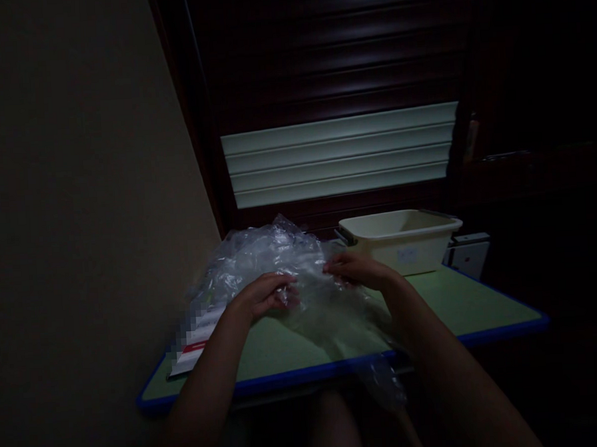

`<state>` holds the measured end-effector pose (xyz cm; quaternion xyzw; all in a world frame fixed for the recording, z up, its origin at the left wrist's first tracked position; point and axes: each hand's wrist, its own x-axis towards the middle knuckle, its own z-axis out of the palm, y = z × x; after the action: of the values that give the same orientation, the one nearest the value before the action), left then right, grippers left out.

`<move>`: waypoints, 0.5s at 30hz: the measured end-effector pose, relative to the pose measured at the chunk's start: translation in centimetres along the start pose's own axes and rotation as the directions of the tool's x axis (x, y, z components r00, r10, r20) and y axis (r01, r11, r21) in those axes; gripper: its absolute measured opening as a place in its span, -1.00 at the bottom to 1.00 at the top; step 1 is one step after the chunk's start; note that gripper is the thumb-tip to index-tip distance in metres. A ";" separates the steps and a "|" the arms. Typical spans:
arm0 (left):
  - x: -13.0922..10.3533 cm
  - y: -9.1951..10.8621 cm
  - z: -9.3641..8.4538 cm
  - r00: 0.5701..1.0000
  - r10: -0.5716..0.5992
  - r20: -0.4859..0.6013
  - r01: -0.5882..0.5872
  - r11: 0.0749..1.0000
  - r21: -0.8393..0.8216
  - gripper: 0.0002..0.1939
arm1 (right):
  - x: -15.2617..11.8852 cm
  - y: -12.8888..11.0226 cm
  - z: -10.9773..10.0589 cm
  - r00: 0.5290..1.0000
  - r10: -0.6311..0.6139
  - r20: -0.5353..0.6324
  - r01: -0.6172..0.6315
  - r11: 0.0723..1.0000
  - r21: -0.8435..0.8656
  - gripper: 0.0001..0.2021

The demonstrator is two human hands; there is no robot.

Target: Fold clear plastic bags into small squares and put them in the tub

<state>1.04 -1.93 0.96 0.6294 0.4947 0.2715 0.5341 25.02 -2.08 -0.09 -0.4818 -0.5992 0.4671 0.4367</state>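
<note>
A clear plastic bag [328, 315] lies across the green table, and its lower end hangs over the blue front edge. My left hand [272, 293] is closed on the bag's left side, with the fingers partly seen through the film. On the right side of the same bag, my right hand [353, 268] pinches the plastic. Behind my hands, a heap of crumpled clear plastic [245, 253] rests at the back left of the table.
A cream bin [410, 244] with dark handles stands at the back right, beside a white box [470, 256]. White and red printed material [202, 338] lies at the left of the green table [483, 307]. A wall rises on the left.
</note>
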 end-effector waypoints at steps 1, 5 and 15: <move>0.1 -0.3 0.1 1.000 -0.014 -0.005 0.014 0.998 0.062 -0.69 | -0.1 0.0 0.0 0.995 0.084 0.059 -0.076 0.989 -0.126 -0.69; 0.4 -1.1 0.5 0.998 -0.013 -0.058 0.032 0.944 0.329 -0.69 | 0.0 0.3 0.4 0.952 0.284 0.110 -0.198 0.851 -0.486 -0.68; -0.3 -0.6 2.2 0.886 0.446 -0.128 -0.141 0.521 0.842 -0.68 | 0.1 0.0 1.7 0.984 0.143 0.103 0.009 0.544 -0.839 -0.69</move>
<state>2.63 -3.09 -0.15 0.8233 0.5290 0.2018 0.0399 23.34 -2.25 -0.35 -0.6151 -0.7630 0.1786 0.0871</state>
